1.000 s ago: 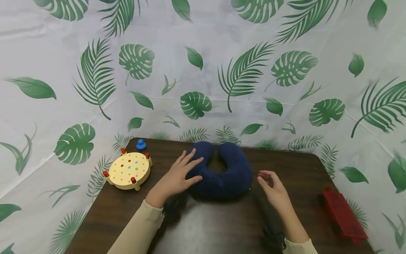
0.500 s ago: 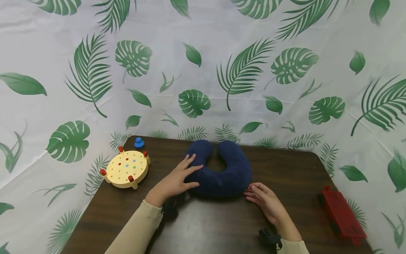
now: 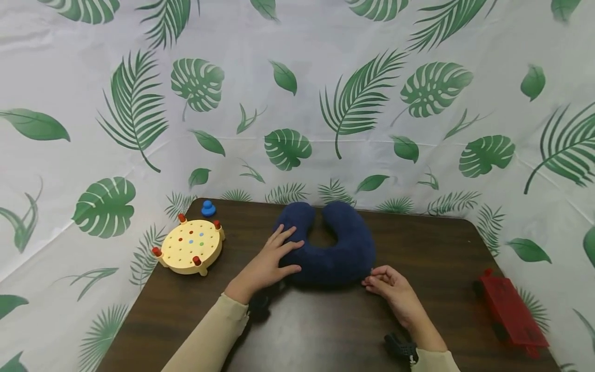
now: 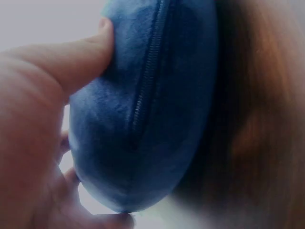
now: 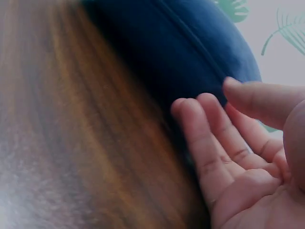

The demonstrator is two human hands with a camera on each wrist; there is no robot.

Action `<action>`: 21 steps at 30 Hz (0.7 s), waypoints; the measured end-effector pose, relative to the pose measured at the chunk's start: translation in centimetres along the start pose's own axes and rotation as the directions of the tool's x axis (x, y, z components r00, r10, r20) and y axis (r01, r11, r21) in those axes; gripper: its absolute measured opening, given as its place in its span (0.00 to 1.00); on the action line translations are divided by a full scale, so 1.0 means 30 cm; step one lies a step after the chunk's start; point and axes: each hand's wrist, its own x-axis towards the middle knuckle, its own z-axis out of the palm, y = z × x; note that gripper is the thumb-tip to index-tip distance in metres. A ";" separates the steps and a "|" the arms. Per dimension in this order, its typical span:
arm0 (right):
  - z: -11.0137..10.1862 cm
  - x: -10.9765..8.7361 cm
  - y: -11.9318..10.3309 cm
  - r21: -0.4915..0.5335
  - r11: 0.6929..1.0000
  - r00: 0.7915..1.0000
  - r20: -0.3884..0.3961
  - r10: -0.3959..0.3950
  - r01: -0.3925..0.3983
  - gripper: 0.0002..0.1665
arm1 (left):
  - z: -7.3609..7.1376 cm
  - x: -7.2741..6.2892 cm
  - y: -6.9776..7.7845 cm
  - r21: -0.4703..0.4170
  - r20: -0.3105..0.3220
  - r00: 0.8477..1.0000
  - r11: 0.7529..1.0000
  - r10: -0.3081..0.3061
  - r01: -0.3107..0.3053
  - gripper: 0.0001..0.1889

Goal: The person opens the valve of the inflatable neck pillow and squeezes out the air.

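A navy U-shaped neck pillow lies on the dark wooden table, its opening toward the back wall. My left hand rests on the pillow's left side with fingers spread and fairly straight. In the left wrist view its thumb presses the plush beside a zipper. At the pillow's near right edge, the thumb and fingertips of my right hand come together on the small zipper pull. The right wrist view shows those fingers against the seam, the pull mostly hidden behind them.
On the left stands a round yellow pegboard with red-topped legs, a blue peg-like piece behind it. A red toy cart sits by the table's right edge. Leaf-printed cloth hangs around the table.
My right hand has moved left to the pillow's right edge and brought its thumb and fingers together on the zipper pull. My left hand has settled onto the pillow, which stays in place.
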 end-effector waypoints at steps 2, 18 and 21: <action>0.011 0.002 0.001 0.005 1.000 0.999 -0.036 0.001 0.000 0.11 | 0.005 0.001 -0.001 0.002 -0.002 1.000 1.000 -0.002 0.002 0.35; 0.074 0.011 -0.004 -0.139 0.989 0.958 -0.285 0.013 -0.055 0.17 | 0.004 -0.006 -0.006 -0.038 0.006 0.999 0.998 -0.048 0.048 0.34; 0.069 0.007 -0.012 -0.126 0.991 0.956 -0.292 0.013 -0.052 0.16 | 0.005 -0.004 -0.009 -0.040 0.010 0.999 0.998 -0.045 0.045 0.34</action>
